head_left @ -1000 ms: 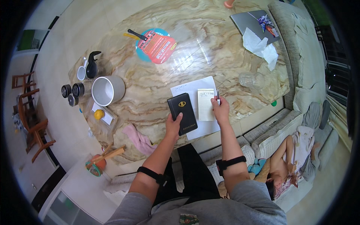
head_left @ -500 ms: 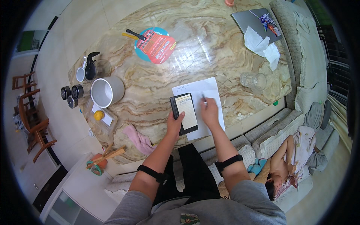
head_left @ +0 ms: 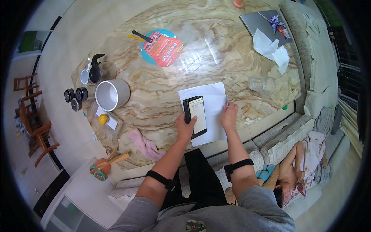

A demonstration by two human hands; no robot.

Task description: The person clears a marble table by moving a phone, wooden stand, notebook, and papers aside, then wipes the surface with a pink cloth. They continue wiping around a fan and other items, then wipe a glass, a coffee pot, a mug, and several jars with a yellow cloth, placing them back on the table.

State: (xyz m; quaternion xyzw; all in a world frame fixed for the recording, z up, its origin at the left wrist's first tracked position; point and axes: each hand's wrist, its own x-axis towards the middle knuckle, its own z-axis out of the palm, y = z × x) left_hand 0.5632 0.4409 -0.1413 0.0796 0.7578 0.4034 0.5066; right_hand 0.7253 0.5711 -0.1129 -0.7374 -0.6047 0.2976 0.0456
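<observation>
My left hand [head_left: 186, 125] grips a dark-covered notebook [head_left: 199, 120], its thumb lying on the ruled page, which has some handwriting near the top. Beneath the notebook is a sheet of white paper [head_left: 214, 94] with faint writing in its upper left corner. At the sheet's right edge, my right hand [head_left: 229, 115] is closed around a pen [head_left: 227, 101] that points away from me. The lower part of the pen is hidden in the fingers.
The marble table [head_left: 154, 92] carries a metal pot [head_left: 112, 95], a yellow fruit [head_left: 103, 119], a pink cloth [head_left: 143, 144], fans [head_left: 164, 50], a clear glass [head_left: 261, 84], crumpled tissues [head_left: 266, 44] and a closed laptop [head_left: 255, 24]. A person [head_left: 288, 176] lies on the sofa at right.
My right hand with the pen has moved from the middle of the sheet to its right edge. The notebook has shifted slightly right and now covers a bit more of the paper.
</observation>
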